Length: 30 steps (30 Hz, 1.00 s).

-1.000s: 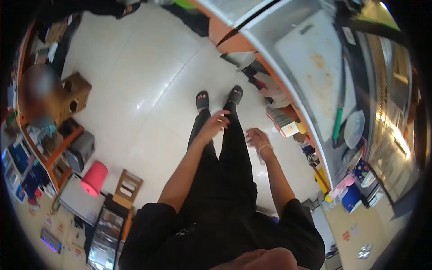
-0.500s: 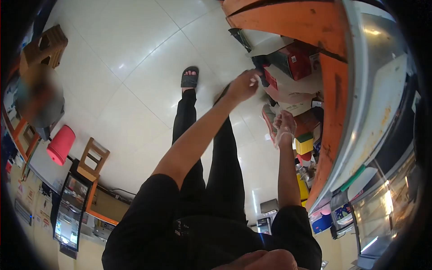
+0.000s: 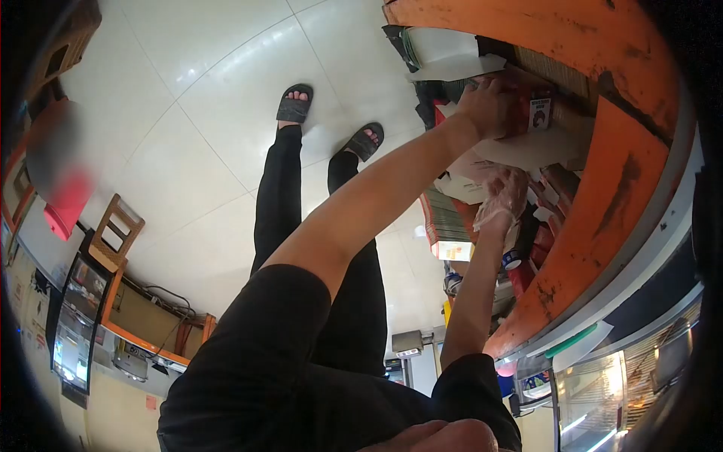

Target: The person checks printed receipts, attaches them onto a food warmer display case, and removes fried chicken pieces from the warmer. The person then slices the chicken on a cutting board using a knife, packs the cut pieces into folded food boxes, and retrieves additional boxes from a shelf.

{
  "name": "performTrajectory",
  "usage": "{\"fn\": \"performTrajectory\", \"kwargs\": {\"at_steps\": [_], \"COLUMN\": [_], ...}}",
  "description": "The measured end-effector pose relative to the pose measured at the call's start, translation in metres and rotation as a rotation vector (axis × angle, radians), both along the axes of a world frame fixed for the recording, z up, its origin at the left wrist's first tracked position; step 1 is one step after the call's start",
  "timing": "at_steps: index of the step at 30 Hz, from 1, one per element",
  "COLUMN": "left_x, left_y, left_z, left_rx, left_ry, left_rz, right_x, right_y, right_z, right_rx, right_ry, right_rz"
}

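My left hand [image 3: 486, 109], bare, reaches into the orange shelf and lies over the front of a red box [image 3: 518, 113]. Its fingers bend down out of clear sight, so a grip on the box cannot be made out. Closer to my body, my right hand [image 3: 503, 197] wears a thin clear plastic glove. The fingers of that hand curl in against brown paper bags [image 3: 463, 181]; what lies in them, if anything, is hidden. More brown paper [image 3: 538, 149] spreads between the two hands.
An orange shelf edge [image 3: 621, 169] curves along the right, under a metal counter. A stack of folded cartons [image 3: 446, 218] stands below my right wrist. White sheets [image 3: 444, 56] lie at the shelf's far end. Wooden stools [image 3: 117, 233] and a blurred person [image 3: 56, 151] are at left.
Both hands have moved right, deeper into the shelf. My left hand has gone from beside the shelf to over the red box. My view has shifted toward the shelf.
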<state>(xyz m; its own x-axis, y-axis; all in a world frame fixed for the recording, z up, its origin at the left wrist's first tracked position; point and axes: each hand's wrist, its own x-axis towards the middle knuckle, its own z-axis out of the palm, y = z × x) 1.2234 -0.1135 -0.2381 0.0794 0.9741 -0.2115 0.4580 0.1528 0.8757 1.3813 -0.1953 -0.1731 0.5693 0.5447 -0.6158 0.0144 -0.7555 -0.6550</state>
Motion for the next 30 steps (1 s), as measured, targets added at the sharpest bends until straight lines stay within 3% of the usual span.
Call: {"fn": "performTrajectory", "kwargs": {"at_steps": [3,6,9,12,15,17,19,21,27,30], "left_x": [0.0,-0.012,0.019,0.003,0.021,-0.002,-0.009,0.004,0.008,0.013], "left_y": [0.005,0.006,-0.002,0.002,0.012,0.013,0.011,0.01,0.021,0.02], "left_z": [-0.004,0.009,-0.028,-0.009,-0.044,0.015,0.034,0.021,0.018,0.016], "left_rx": [-0.046,-0.08,0.15,0.02,-0.057,-0.129,-0.161,-0.148,-0.312,-0.272], "left_ry": [0.03,-0.101,0.01,-0.05,-0.168,-0.032,0.09,0.189,0.083,0.09], "left_rz": [-0.075,-0.1,0.01,-0.067,-0.127,-0.132,-0.133,-0.123,-0.105,-0.088], "right_x": [-0.012,-0.01,0.004,-0.012,-0.021,-0.009,-0.013,-0.032,-0.034,-0.034], "right_y": [0.012,0.013,0.012,0.013,0.011,0.007,0.006,0.012,0.017,0.013], "right_z": [-0.001,-0.012,-0.022,-0.003,0.006,-0.003,-0.004,0.007,0.01,0.009], "right_rx": [0.004,0.068,0.069,0.063,0.038,0.058,0.049,0.013,-0.036,-0.029], "right_ry": [0.005,0.029,0.063,0.063,0.061,-0.084,-0.101,0.0,-0.018,-0.031], "right_rz": [-0.01,-0.016,0.009,0.089,0.094,0.338,0.325,0.062,0.1,0.114]}}
